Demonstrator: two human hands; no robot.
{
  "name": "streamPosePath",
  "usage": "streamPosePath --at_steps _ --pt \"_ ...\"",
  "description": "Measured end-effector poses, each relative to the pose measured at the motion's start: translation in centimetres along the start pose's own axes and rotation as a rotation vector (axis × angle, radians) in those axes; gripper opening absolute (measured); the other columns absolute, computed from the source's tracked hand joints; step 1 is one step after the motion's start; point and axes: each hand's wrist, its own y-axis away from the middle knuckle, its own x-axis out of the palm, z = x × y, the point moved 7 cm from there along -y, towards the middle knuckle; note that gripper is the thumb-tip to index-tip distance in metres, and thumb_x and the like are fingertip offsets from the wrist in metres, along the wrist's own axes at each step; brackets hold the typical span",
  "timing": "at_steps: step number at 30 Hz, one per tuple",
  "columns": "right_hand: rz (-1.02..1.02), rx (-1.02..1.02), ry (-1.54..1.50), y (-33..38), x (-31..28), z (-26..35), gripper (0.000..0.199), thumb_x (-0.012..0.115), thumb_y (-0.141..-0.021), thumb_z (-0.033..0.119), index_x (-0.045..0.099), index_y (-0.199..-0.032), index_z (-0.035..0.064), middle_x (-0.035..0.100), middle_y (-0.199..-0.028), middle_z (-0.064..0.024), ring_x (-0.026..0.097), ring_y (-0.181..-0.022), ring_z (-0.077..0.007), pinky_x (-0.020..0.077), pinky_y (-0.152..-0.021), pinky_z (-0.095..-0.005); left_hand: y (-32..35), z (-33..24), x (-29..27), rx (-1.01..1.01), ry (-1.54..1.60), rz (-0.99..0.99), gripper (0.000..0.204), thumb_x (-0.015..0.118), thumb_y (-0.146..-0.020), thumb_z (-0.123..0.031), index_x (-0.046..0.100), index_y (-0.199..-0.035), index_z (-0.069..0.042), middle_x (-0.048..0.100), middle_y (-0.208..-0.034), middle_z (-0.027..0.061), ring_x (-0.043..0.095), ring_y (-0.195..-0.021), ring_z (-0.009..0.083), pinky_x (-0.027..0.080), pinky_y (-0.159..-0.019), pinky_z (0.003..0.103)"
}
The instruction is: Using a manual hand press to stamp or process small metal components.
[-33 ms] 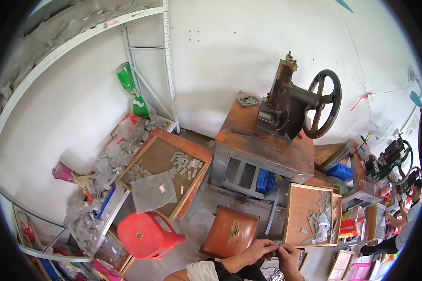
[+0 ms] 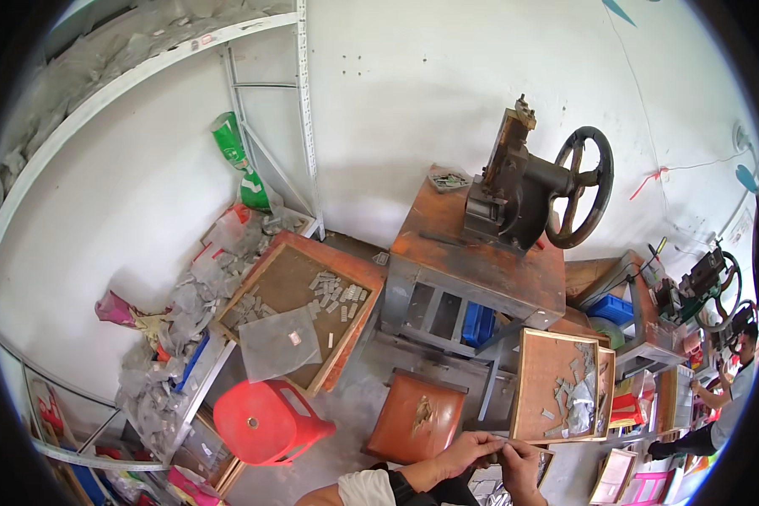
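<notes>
My left hand (image 2: 466,454) and my right hand (image 2: 521,469) meet at the lower edge of the view. The fingertips of both are pinched together. Whatever lies between them is too small and too covered to make out. Partly hidden below the hands is a tray (image 2: 549,465) with grey pieces in it. Just right of and beyond the right hand, a wooden-framed tray (image 2: 531,384) bears grey flat pieces (image 2: 567,381) and a clear plastic bag (image 2: 579,409). A brown padded stool (image 2: 405,415), torn on top, stands left of the hands.
A hand press (image 2: 523,190) with a large wheel stands on a rusty bench (image 2: 514,274). At left are a red plastic stool (image 2: 257,422), another tray (image 2: 266,261) of small grey pieces, and shelving (image 2: 306,110) with heaped bags. Far right, a person (image 2: 738,392) works near another press.
</notes>
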Motion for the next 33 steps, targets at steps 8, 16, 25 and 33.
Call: streamPosePath --at_steps 8,16,25,33 --pt "-0.053 0.143 -0.437 7.3 0.5 0.6 0.018 0.052 -0.084 0.005 0.056 -0.093 -0.009 0.059 -0.084 -0.0123 0.056 -0.077 -0.02 0.0458 -0.069 -0.0316 3.8 3.2 3.6 -0.052 0.003 -0.011 0.018 0.06 -0.083 -0.024 0.061 -0.086 -0.006 0.059 -0.07 0.0007 0.054 -0.058 0.0085 0.043 -0.051 0.021" --pt "-0.302 0.083 -0.665 16.4 -10.1 -2.4 0.017 0.058 -0.083 0.008 0.059 -0.097 -0.001 0.059 -0.082 -0.0055 0.055 -0.074 -0.0133 0.0437 -0.065 -0.0238 2.3 11.4 11.5 -0.327 -0.19 0.199 0.018 0.053 -0.086 -0.015 0.059 -0.088 0.002 0.063 -0.078 0.0108 0.06 -0.064 0.0182 0.046 -0.058 0.026" --pt "-0.791 -0.11 -0.722 38.2 -29.6 -6.6 0.017 0.055 -0.085 0.011 0.056 -0.098 0.0005 0.059 -0.085 -0.0066 0.056 -0.074 -0.0134 0.0456 -0.065 -0.0241 1.8 34.8 29.1 -0.596 -0.45 0.427 0.019 0.053 -0.086 -0.015 0.059 -0.093 0.003 0.063 -0.081 0.0109 0.061 -0.065 0.0174 0.047 -0.058 0.024" --pt "-1.081 -0.326 -0.862 58.8 -45.7 -6.3 0.007 0.048 -0.087 0.007 0.053 -0.087 0.0026 0.059 -0.085 -0.013 0.059 -0.075 -0.0223 0.0489 -0.07 -0.0334 1.2 51.9 42.9 -0.776 -0.555 0.526 0.021 0.055 -0.086 -0.019 0.059 -0.097 -0.001 0.064 -0.08 0.0081 0.062 -0.067 0.0149 0.047 -0.058 0.022"
